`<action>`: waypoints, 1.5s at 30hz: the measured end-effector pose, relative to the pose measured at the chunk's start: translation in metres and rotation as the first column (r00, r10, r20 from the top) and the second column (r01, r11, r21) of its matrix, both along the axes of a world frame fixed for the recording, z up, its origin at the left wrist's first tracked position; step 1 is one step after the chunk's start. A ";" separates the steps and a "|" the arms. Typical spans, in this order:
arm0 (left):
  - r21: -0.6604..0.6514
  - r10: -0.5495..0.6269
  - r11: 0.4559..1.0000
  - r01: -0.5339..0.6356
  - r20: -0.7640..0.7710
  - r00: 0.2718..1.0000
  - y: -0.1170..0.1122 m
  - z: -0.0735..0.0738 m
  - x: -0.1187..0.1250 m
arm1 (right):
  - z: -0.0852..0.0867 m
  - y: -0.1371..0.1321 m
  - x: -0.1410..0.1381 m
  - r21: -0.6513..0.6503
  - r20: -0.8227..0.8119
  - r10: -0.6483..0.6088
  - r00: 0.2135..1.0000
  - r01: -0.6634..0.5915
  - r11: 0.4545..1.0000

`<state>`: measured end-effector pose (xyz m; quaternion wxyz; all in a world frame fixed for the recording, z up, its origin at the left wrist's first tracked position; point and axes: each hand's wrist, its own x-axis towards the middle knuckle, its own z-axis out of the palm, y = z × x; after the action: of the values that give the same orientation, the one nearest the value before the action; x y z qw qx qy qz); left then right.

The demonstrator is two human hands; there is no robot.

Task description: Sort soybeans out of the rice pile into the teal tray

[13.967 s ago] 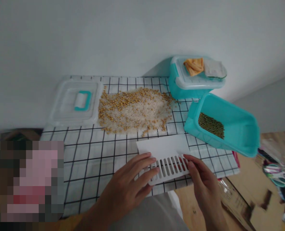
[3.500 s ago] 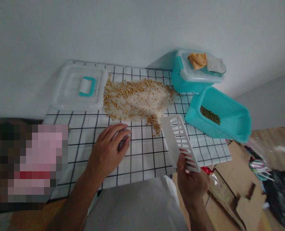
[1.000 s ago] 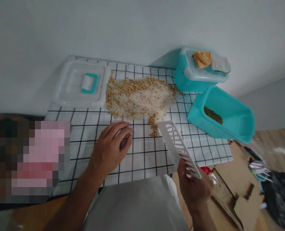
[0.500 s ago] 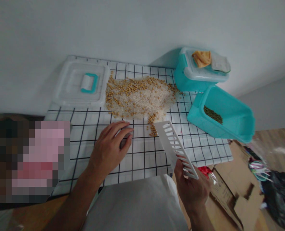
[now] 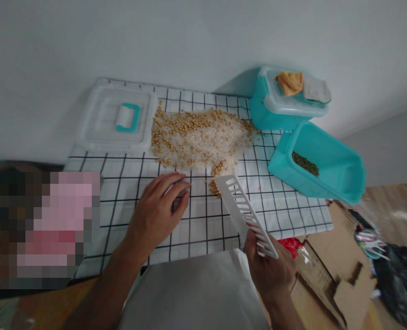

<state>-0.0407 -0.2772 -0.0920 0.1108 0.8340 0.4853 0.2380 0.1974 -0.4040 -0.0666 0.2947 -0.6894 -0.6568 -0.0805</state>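
Note:
My right hand (image 5: 270, 266) grips the near end of a flat white slotted plastic piece (image 5: 239, 211), tilted on its long edge. Its far end meets a small cluster of yellow beans (image 5: 214, 188) on the checked cloth. Beyond lies a wide heap of white rice (image 5: 203, 142) with yellow beans (image 5: 189, 121) mixed through it, mostly along its back and left. My left hand (image 5: 162, 206) rests on the cloth in front of the heap, fingers curved and apart, holding nothing.
A clear lid (image 5: 102, 114) with a teal latch lies at the back left. On the right stand a lidded teal box (image 5: 272, 114) with cloths (image 5: 289, 83) on top and an open teal bin (image 5: 341, 169) with green beans (image 5: 305, 163) inside. Cardboard (image 5: 327, 261) is on the floor.
My right hand has shifted slightly left with the slotted piece. Its far end has pushed the small bean cluster left, parting it from the beans behind. My left hand has stayed in place.

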 end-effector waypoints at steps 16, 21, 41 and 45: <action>-0.034 -0.041 0.999 0.039 -0.060 0.997 -0.003 0.007 0.000 | 0.006 0.000 0.005 -0.050 -0.028 -0.007 1.000 0.005 0.999; -0.072 -0.053 0.996 0.048 -0.068 0.996 -0.003 0.012 0.000 | 0.004 -0.001 0.013 -0.046 -0.030 -0.023 0.999 0.021 0.999; -0.072 -0.079 0.993 0.095 0.200 0.977 0.011 0.052 0.033 | 0.022 0.016 0.036 -0.090 -0.250 0.136 0.959 -0.163 0.983; -0.138 -0.179 0.968 0.212 0.217 0.960 0.028 0.050 0.051 | 0.014 0.021 0.037 -0.070 -0.275 0.171 0.946 -0.197 0.978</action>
<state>0.0100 -0.2491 -0.0420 0.2493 0.8377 0.4040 0.2700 0.2342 -0.3833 -0.0523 0.3531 -0.6432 -0.6755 0.0731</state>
